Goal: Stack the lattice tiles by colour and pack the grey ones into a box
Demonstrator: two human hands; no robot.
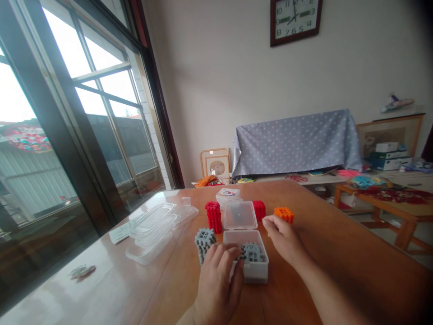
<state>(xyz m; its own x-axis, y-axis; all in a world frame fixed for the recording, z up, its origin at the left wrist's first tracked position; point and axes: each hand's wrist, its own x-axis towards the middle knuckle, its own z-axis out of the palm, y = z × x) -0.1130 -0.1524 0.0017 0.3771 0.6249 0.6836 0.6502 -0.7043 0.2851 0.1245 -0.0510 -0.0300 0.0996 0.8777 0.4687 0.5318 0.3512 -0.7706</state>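
A clear plastic box (255, 271) stands on the table with its hinged lid (240, 215) tipped back. Grey interlocking plastic pieces (253, 253) lie inside it. My left hand (219, 271) reaches over the box's left side, fingers curled and closed at a grey piece by the fingertips. Just left of that hand rises a stack of grey pieces (204, 241). My right hand (282, 234) is raised right of the lid, its fingers pinched together; anything between them is too small to make out. Behind it is an orange stack (284, 214). Red stacks (213, 216) (259, 210) flank the lid.
Several clear plastic lids and trays (152, 225) are piled on the left of the wooden table (182, 280). A small crumpled item (82, 271) lies nearer the left edge. Another clear box (228, 195) with a printed card stands at the back. A window (111, 104) borders the left.
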